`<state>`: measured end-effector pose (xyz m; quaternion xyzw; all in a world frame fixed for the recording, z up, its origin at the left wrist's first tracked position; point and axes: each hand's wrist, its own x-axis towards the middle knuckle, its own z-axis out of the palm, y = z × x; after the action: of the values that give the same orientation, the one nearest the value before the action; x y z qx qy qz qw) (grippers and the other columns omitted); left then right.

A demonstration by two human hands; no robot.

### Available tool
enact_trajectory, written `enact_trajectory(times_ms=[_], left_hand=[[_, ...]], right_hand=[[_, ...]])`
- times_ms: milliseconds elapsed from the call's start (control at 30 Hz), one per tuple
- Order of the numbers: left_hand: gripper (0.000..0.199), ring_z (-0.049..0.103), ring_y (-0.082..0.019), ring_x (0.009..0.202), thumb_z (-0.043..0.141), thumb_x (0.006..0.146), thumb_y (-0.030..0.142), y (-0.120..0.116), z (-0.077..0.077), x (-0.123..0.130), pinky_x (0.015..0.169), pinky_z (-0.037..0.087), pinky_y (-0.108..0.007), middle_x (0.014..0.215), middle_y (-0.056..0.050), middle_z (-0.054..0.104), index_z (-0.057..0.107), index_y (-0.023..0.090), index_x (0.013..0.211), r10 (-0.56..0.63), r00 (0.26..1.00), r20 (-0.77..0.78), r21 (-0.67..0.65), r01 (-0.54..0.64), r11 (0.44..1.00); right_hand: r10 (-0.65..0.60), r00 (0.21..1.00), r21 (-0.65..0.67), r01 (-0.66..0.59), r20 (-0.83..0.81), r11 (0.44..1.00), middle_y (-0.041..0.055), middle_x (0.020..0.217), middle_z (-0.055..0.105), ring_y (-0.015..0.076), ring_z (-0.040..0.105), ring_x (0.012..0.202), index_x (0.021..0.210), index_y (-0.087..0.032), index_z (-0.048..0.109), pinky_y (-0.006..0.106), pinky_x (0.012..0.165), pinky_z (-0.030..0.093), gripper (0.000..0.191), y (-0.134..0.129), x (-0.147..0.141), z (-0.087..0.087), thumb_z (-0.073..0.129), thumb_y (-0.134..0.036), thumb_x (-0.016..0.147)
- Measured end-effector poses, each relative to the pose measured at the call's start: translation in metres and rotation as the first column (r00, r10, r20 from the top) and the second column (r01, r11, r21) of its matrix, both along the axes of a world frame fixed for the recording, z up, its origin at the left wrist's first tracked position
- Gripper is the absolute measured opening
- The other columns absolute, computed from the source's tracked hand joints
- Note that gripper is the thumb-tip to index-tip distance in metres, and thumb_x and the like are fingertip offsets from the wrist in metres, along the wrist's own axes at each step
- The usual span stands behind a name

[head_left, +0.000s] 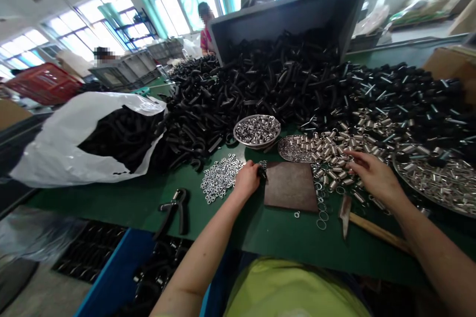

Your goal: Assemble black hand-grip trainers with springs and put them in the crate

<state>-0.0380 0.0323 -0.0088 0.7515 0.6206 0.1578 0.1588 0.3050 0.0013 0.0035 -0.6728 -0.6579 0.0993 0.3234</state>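
Observation:
My left hand point(248, 178) is closed around a small black part point(262, 173), mostly hidden by the fingers, at the left edge of a flat brown metal plate point(292, 185). Beside that hand lies a heap of small silver nuts point(219, 178). On the other side, my right hand point(366, 173) reaches over a pile of metal coil springs point(334, 151), fingers apart, with nothing visible between them. Below it rests a hammer point(375, 230) with a wooden handle. Thin metal rings point(322, 216) lie between the plate and the hammer.
A bowl of small metal pieces point(257, 130) stands behind the plate. Black curved handles point(253, 86) heap up before a tipped grey bin point(290, 15). A white bag point(55, 146) lies left, a metal tray point(439, 178) right. One assembled black piece point(178, 208) sits near the edge. Several people are beyond.

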Motion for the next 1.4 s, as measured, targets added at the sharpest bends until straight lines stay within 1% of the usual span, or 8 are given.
enact_trajectory(times_ms=[300,600,667,833,1067,1167,1300,1400], left_hand=[[0.030,0.057,-0.023,0.099,0.063,0.068,0.008,0.011,-0.007,-0.012,0.089,0.042,-0.032,0.099,-0.009,0.060,0.062,0.017,0.096,-0.048,0.996,-0.076,-0.069,0.042,0.997],[0.029,0.062,-0.021,0.092,0.055,0.076,0.010,-0.020,0.016,-0.010,0.085,0.048,-0.034,0.095,-0.008,0.066,0.063,0.015,0.103,0.046,0.966,0.255,-0.096,-0.022,0.995],[0.030,0.064,-0.017,0.076,0.059,0.077,0.021,-0.038,0.019,-0.002,0.074,0.052,-0.031,0.084,-0.006,0.067,0.061,0.013,0.105,0.116,0.856,0.504,-0.219,-0.003,0.976],[0.036,0.062,-0.011,0.062,0.073,0.065,0.022,-0.082,0.024,0.022,0.064,0.054,-0.023,0.069,-0.004,0.064,0.064,0.010,0.098,0.532,0.221,0.817,-0.574,0.234,0.784],[0.018,0.063,-0.012,0.064,0.073,0.057,0.013,-0.104,0.019,0.041,0.070,0.053,-0.025,0.066,-0.003,0.063,0.062,0.010,0.072,0.592,0.101,0.799,-0.590,0.322,0.741],[0.015,0.060,-0.011,0.063,0.069,0.063,0.016,-0.099,0.011,0.035,0.068,0.052,-0.026,0.069,0.001,0.061,0.062,0.013,0.076,0.456,0.201,0.867,-0.491,0.198,0.848],[0.017,0.059,-0.013,0.071,0.060,0.070,0.012,-0.096,0.004,0.017,0.069,0.047,-0.025,0.076,0.000,0.063,0.066,0.016,0.085,0.236,0.639,0.732,-0.282,-0.031,0.959],[0.017,0.059,-0.015,0.079,0.059,0.072,0.011,-0.102,0.001,0.010,0.074,0.045,-0.025,0.083,-0.001,0.064,0.067,0.019,0.084,0.090,0.843,0.531,-0.138,-0.018,0.990]], right_hand=[[-0.044,0.758,-0.185,-0.103,-0.651,0.977,0.0043,0.088,0.063,0.0192,0.060,0.076,0.094,-0.022,0.060,0.032,0.064,0.051,0.031,-0.052,-0.043,0.008,0.067,-0.041,0.070],[-0.083,0.318,-0.196,-0.342,-0.944,0.919,0.0035,0.082,0.064,0.0096,0.051,0.061,0.102,-0.021,0.058,0.023,0.052,0.041,0.032,-0.084,-0.095,0.017,0.065,-0.037,0.077],[-0.102,0.226,-0.188,-0.399,-0.969,0.898,0.0029,0.085,0.064,0.0094,0.053,0.062,0.106,-0.022,0.058,0.023,0.052,0.042,0.036,-0.086,-0.101,0.020,0.069,-0.033,0.074],[-0.180,0.178,-0.242,-0.439,-0.967,0.865,0.0025,0.091,0.063,0.0171,0.065,0.078,0.101,-0.022,0.060,0.030,0.068,0.052,0.039,-0.087,-0.113,0.025,0.075,-0.030,0.066],[-0.093,0.340,-0.239,-0.418,-0.936,0.876,0.0064,0.095,0.068,0.0195,0.066,0.081,0.088,-0.019,0.053,0.032,0.069,0.054,0.030,-0.091,-0.125,0.018,0.071,-0.036,0.071],[-0.069,0.412,-0.230,-0.355,-0.909,0.906,0.0064,0.091,0.069,0.0195,0.066,0.078,0.086,-0.019,0.051,0.032,0.065,0.054,0.031,-0.092,-0.124,0.014,0.071,-0.038,0.071],[-0.096,0.485,-0.255,-0.275,-0.869,0.927,0.0058,0.085,0.068,0.0175,0.065,0.067,0.084,-0.019,0.050,0.029,0.056,0.052,0.033,-0.091,-0.118,0.004,0.069,-0.042,0.070],[-0.108,0.541,-0.282,-0.249,-0.834,0.927,0.0041,0.080,0.066,0.0159,0.062,0.065,0.083,-0.019,0.051,0.027,0.053,0.049,0.032,-0.091,-0.115,-0.005,0.069,-0.043,0.070]])
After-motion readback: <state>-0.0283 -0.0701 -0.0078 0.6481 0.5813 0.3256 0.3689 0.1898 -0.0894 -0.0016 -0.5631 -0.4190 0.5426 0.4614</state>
